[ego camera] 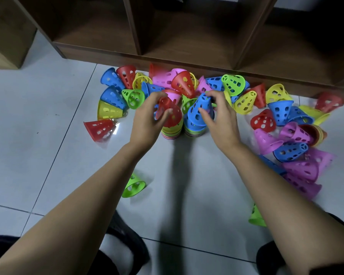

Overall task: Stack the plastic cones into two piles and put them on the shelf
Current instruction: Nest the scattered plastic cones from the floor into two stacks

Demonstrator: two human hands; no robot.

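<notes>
Head view: left hand [149, 118] grips a red cone [168, 114] in curled fingers, apparently seating it on the left pile [171, 132]. The right hand [220, 120] curls round the blue cone [199, 110] capping the right pile [194, 131], probably to press it home. Both piles stand together on the floor [48, 135] before the shelf [187, 62], with loose cones [280, 112] scattered within reach.

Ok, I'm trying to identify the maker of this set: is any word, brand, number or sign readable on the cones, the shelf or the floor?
None can be read.
The loose cones show only holes, no print.
The red cone in the left hand and the blue cone in the right hand are blurred, so fine moulded marks cannot be told.
The shelf and floor carry no labels.
</notes>
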